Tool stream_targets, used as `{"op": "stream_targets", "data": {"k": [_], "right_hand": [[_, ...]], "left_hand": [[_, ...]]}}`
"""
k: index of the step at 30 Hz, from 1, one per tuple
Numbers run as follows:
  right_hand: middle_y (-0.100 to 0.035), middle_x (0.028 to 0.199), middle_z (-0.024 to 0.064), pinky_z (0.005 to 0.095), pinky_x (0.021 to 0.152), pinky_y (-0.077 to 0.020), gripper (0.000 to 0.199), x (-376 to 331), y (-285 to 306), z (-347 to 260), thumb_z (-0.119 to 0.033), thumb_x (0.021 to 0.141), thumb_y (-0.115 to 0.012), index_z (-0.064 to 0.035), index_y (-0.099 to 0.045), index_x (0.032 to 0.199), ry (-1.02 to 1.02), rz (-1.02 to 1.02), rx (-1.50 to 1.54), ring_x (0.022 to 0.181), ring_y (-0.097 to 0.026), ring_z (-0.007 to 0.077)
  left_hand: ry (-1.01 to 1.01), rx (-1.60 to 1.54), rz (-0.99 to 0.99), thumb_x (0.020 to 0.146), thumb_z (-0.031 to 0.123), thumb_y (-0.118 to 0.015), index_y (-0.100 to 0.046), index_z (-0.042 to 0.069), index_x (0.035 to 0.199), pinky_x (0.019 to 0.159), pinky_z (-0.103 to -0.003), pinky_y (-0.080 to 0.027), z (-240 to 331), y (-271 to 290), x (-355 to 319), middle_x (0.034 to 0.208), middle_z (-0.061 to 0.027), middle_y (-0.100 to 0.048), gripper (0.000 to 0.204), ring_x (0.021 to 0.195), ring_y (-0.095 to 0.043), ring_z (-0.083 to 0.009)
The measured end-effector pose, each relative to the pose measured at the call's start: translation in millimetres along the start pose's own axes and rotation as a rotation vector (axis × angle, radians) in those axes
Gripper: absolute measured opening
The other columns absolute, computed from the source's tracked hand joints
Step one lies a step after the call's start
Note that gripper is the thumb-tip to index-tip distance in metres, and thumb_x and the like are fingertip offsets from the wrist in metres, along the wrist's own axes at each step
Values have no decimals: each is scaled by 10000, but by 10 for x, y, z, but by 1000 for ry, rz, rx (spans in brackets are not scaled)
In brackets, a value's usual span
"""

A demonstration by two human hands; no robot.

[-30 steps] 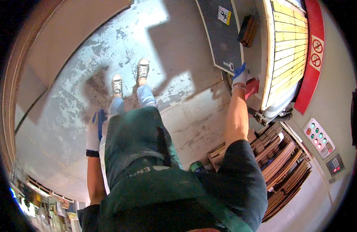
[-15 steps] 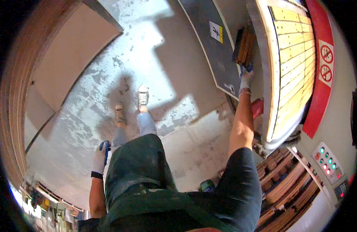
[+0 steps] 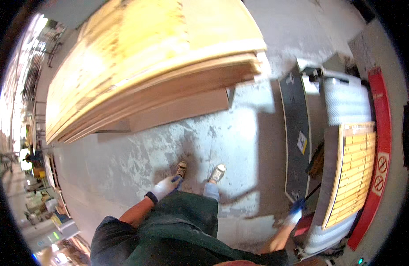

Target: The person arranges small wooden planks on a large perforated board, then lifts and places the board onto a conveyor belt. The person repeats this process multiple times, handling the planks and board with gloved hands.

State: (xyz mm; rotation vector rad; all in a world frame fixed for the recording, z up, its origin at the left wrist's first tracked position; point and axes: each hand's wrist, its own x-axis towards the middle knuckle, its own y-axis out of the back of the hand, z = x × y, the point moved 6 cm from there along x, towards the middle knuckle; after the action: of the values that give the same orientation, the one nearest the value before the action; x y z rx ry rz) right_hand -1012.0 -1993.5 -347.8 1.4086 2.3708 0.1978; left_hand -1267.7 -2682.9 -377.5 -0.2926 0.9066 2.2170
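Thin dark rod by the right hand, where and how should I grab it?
Grip the thin dark rod near its lower end, at the right hand, likely best coming from the person's side and wrapping round it: it's slender, slanting up to the right in view.

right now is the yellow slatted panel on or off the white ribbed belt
On. The slatted panel rests over the white ribbed belt, which shows beyond both its far and near ends.

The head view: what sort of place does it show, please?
Probably a woodworking shop or factory: a large stack of boards, a yellow panel on a patterned white belt, and a red strip with prohibition signs.
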Motion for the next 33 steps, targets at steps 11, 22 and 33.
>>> {"op": "stream_targets", "data": {"k": [11,22,33], "right_hand": [[-727,1033,101,333,805,-558,394,-2879,-3280,-3038,-257,963,-725,36,-699,1226,196,-661,320,856,-671,177],[-706,1256,68,279,1030,-487,421,-1748,-6346,-6504,-36,990,-664,57,-611,1398,1069,-815,-180,1133,-620,118],[-743,1156,186,427,958,-546,364,-1244,-8055,-6889,-128,950,-691,-120,-706,1313,1519,-814,-581,1069,-705,375]], "left_hand": [[-572,37,153,1094,220,-557,-572,15,1451,1066,-385,-514,1382,2226,-625,1340,-192,-658,412,1211,-650,-328],[-426,-394,180,1041,124,-580,-595,8,1434,1133,-378,-440,1588,4802,-1337,1362,-155,-665,410,1280,-608,-272],[-495,295,713,1092,297,-550,-565,53,1459,1110,-422,-486,2075,6096,-74,1423,-198,-627,441,1323,-610,-333]]}}
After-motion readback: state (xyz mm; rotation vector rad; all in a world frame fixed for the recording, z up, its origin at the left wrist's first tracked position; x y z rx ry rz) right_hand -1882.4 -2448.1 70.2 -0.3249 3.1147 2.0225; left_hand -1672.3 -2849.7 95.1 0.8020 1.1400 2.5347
